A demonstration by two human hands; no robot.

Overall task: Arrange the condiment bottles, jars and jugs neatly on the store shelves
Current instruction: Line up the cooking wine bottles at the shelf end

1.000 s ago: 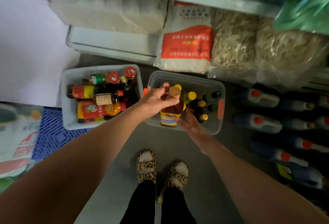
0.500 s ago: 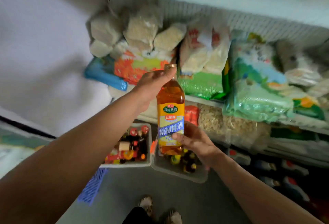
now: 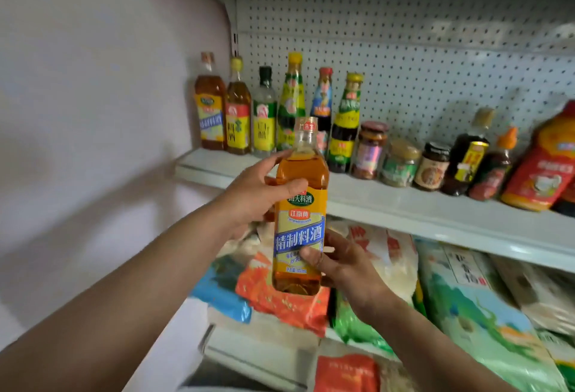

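The bottle (image 3: 300,220) is upright, held in front of the shelf (image 3: 404,205). The left hand (image 3: 255,195) grips its shoulder, having slid down from the cap since the earlier frame. The right hand (image 3: 339,262) grips its lower label, thumb in front, as before. The view has risen: the floor bins are gone from sight, and a row of bottles (image 3: 273,108) and jars (image 3: 401,158) now stands beyond the hands. Bagged goods (image 3: 466,298) lie below the right hand.
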